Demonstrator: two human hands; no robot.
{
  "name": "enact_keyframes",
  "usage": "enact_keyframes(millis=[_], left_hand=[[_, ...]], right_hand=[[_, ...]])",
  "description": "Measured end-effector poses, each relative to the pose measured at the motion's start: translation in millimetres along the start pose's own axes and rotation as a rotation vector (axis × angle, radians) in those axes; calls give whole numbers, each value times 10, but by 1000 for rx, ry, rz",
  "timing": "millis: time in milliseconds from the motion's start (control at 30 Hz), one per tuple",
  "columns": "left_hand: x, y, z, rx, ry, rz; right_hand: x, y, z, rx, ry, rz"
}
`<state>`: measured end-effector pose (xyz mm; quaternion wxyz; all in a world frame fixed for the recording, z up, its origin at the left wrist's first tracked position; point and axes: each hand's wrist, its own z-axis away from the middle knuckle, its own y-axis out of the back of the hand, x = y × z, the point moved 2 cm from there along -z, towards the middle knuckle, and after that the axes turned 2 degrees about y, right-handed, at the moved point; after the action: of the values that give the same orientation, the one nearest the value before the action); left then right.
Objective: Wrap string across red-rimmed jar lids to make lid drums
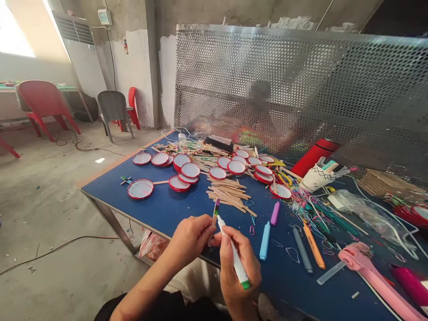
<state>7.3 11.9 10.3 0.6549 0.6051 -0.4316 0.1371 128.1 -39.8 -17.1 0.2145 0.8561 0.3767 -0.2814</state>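
My left hand (194, 238) pinches a wooden craft stick (214, 218) upright near the table's front edge. Its top end is coloured purple and black, with a green patch just below. In my right hand (239, 263) is a white marker pen (238, 265) with a green end, its tip touching the stick at the green patch. Beyond my hands lies a loose pile of plain craft sticks (229, 194). Several small red-rimmed white discs (190, 170) sit around it, some stacked. One disc (140, 189) at the left has sticks beside it.
Right of my hands lie a blue marker (265, 240), purple, grey and orange markers, and rubber bands. Further right are a pink glue gun (377, 276), a paper cup (317, 178) of pens and a red bottle (314, 156). A perforated metal panel (214, 67) stands behind the table.
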Motion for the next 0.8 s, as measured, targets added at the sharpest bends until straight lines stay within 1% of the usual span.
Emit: enact_keyframes(millis=[100, 267, 467, 700, 800], left_hand=[[-11, -2, -1, 13, -2, -14], [-7, 1, 3, 8, -1, -30], [2, 5, 14, 18, -15, -18], [2, 8, 10, 19, -21, -5], [-4, 0, 17, 9, -14, -9]], right_hand=[[-20, 5, -10, -12, 45, 35], [-24, 5, -24, -27, 61, 43], [-16, 1, -39, -54, 47, 26], [-18, 10, -8, -19, -22, -42], [-6, 6, -3, -15, -6, -22]])
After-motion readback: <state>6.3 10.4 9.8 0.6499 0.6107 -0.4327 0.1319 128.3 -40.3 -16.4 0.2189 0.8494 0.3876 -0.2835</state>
